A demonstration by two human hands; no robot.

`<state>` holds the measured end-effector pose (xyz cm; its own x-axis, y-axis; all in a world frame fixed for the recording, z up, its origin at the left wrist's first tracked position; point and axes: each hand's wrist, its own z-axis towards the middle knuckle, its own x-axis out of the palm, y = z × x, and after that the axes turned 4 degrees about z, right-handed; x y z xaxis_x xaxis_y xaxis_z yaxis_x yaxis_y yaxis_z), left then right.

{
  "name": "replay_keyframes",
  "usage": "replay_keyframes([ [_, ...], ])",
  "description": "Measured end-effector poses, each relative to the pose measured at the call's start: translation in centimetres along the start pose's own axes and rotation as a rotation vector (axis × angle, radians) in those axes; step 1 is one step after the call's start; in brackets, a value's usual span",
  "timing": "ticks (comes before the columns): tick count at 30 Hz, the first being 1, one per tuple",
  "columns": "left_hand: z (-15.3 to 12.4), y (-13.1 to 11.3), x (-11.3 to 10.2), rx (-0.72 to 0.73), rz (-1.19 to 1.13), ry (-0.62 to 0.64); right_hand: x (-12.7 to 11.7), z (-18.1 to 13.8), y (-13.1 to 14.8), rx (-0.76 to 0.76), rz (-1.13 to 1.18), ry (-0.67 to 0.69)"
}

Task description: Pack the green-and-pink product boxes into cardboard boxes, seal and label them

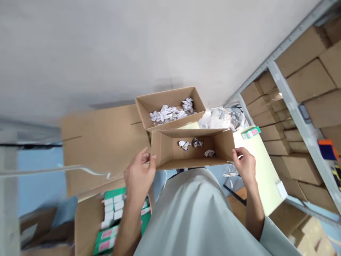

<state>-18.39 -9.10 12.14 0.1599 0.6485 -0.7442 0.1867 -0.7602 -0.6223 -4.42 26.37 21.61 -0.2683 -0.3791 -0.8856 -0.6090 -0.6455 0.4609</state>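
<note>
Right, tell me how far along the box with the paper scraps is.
Looks done: the back box holds a good heap of crumpled paper. In hand: the left hand and right hand grip the ends of the front box, which holds only three paper scraps. Left: it is mostly bare inside; loose paper lies behind it.

Lighting bright, even, soft-shadowed. My view smears badly at left and lower edges; the centre stays reasonably sharp.

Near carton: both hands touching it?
Touching. Head view shows left hand gripping near carton at its left end, right hand at its right end.
</note>
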Motion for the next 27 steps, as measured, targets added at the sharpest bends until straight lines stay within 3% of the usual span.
replay_keyframes([
  [3, -0.2, -2.1, 2.3, 0.142, -0.042, 0.139, -3.0, -4.9, -2.3, 0.142, -0.032, -0.142],
  [7, -1.6, -7.4, 6.1, 0.394, -0.125, 0.286, -7.2, -11.3, -5.7, 0.327, -0.065, -0.321],
  [14, -7.8, -17.6, 11.7, 0.621, -0.164, 0.491, -11.6, -19.4, -13.3, 0.554, -0.106, -0.583],
  [21, -14.8, -25.7, 20.6, 0.599, -0.199, 0.693, -12.8, -23.4, -23.1, 0.720, -0.047, -0.756],
  [27, -20.3, -32.4, 29.5, 0.565, -0.163, 0.724, -14.7, -22.7, -32.3, 0.799, 0.097, -0.784],
])
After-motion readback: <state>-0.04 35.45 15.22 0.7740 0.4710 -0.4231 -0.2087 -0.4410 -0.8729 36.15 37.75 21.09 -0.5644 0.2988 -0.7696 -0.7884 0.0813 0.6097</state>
